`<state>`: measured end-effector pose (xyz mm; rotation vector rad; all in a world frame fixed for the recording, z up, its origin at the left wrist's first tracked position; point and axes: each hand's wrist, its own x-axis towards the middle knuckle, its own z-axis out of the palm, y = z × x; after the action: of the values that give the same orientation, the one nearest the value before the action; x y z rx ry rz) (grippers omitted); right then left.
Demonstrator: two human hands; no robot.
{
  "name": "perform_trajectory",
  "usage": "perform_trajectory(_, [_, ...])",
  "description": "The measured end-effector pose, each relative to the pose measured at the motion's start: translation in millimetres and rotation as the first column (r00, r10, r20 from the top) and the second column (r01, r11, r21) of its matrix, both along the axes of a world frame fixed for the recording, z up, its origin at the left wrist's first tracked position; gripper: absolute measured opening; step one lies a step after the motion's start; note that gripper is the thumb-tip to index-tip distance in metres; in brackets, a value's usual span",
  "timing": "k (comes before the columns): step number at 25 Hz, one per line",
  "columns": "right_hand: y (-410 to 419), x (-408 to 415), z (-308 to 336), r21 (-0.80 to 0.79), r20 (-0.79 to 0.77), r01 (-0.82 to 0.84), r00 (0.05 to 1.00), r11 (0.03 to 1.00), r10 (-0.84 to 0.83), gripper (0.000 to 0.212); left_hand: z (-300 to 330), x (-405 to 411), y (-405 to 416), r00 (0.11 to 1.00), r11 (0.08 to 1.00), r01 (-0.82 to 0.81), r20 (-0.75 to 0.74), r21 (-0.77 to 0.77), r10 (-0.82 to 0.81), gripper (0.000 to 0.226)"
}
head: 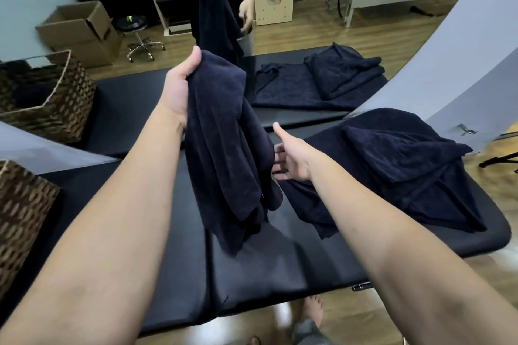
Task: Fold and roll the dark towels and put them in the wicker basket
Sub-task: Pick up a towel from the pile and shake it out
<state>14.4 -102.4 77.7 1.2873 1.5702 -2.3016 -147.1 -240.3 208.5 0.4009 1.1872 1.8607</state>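
My left hand (179,89) grips the top of a dark navy towel (224,148) and holds it up so it hangs crumpled above the black padded table (294,269). To the towel's right, my right hand (288,159) reaches with straight fingers and touches its hanging edge. A heap of more dark towels (398,165), one folded on top, lies at the table's right end. The wicker basket (22,213) stands at the table's left end, only part of it in view.
A large mirror (280,36) stands right behind the table and repeats the scene: the basket, the towels, a person holding the towel. In the reflection are a cardboard box, a stool and shelving. Wooden floor shows below the table's near edge.
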Motion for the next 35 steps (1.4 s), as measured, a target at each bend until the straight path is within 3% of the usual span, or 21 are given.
perform_trajectory(3, [1.2, -3.8, 6.7, 0.008, -0.074, 0.025, 0.997, 1.0, -0.024, 0.041, -1.6, -1.7, -9.2, 1.0, 0.999, 0.0, -0.03, -0.034, -0.001, 0.051])
perform_trajectory(6, [6.4, -8.9, 16.4, -0.025, -0.163, 0.193, 0.967, 0.981, -0.195, 0.036, -8.8, -12.0, -17.6, 0.998, 0.995, 0.014, -0.057, -0.098, -0.02, 0.054])
perform_trajectory(10, [23.3, -8.3, 36.5, 0.156, -0.266, 0.392, 0.901, 0.907, -0.344, 0.034, -32.2, -28.7, -29.3, 0.995, 0.957, -0.004, -0.099, -0.29, -0.026, 0.057])
perform_trajectory(15, [30.8, -10.2, 52.5, 0.227, -0.374, 0.562, 0.804, 0.795, -0.462, 0.023, -76.0, -33.3, -36.4, 0.97, 0.891, -0.088, -0.242, -0.445, -0.025, 0.041])
perform_trajectory(18, [40.4, -3.6, 53.1, 0.303, -0.377, 0.689, 0.721, 0.658, -0.581, 0.021, -94.9, -46.0, -44.3, 0.912, 0.834, -0.284, -0.403, -0.474, 0.082, 0.052])
perform_trajectory(21, [43.7, 1.8, 55.2, 0.353, -0.425, 0.731, 0.681, 0.583, -0.596, 0.018, -99.9, -59.7, -49.1, 0.813, 0.782, -0.388, -0.581, -0.488, 0.04, 0.071])
perform_trajectory(24, [39.3, -6.6, 59.5, 0.285, -0.451, 0.758, 0.646, 0.586, -0.616, 0.018, -102.0, -59.8, -40.0, 0.725, 0.751, -0.488, -0.686, -0.445, 0.065, 0.053])
perform_trajectory(26, [35.9, -9.5, 63.6, 0.273, -0.463, 0.713, 0.686, 0.646, -0.561, 0.015, -105.6, -54.1, -34.6, 0.667, 0.717, -0.552, -0.741, -0.427, 0.072, 0.04])
perform_trajectory(28, [35.3, -9.9, 63.6, 0.294, -0.469, 0.59, 0.774, 0.752, -0.424, 0.015, -104.3, -46.5, -27.2, 0.637, 0.74, -0.538, -0.769, -0.405, 0.042, 0.026])
perform_trajectory(32, [21.0, -9.6, 66.7, 0.423, -0.447, 0.206, 0.894, 0.882, 0.005, 0.005, -55.5, -16.0, 11.2, 0.539, 0.944, -0.239, -0.84, -0.226, -0.064, 0.018])
perform_trajectory(35, [8.2, -8.1, 74.1, 0.336, -0.489, 0.002, 0.855, 0.942, 0.173, 0.009, -12.9, 12.2, 41.8, 0.464, 0.966, 0.015, -0.854, -0.259, -0.236, 0.037])
